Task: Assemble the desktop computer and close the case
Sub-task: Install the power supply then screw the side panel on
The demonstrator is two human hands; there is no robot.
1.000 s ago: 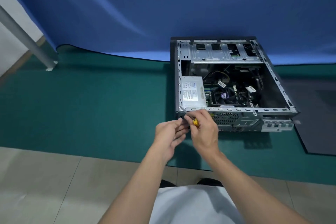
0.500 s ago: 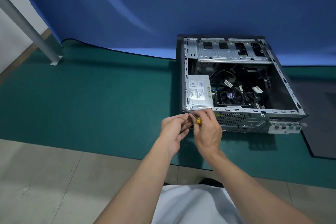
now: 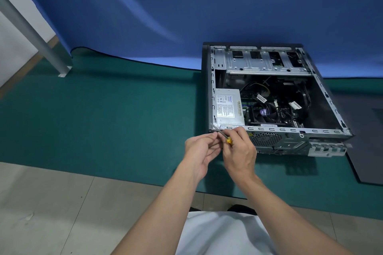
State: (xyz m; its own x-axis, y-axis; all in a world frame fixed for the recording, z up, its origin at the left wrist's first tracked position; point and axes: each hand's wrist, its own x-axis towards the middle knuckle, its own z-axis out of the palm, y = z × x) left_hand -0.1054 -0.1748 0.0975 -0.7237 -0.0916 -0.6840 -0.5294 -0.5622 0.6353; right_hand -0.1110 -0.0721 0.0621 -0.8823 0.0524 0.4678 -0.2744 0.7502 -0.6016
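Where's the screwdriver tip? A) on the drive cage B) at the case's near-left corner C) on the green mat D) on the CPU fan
B: the right hand grips the yellow-handled screwdriver, whose shaft angles up to the near-left corner of the open case.

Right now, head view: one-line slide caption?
Right hand holds a yellow-handled screwdriver at the open computer case's near-left corner, left hand pinching its shaft; dark panel lies alongside.

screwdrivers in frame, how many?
1. The yellow-handled screwdriver is gripped by the right hand, its tip at the near-left corner of the open case; the left hand is right beside its shaft. Others may be hidden.
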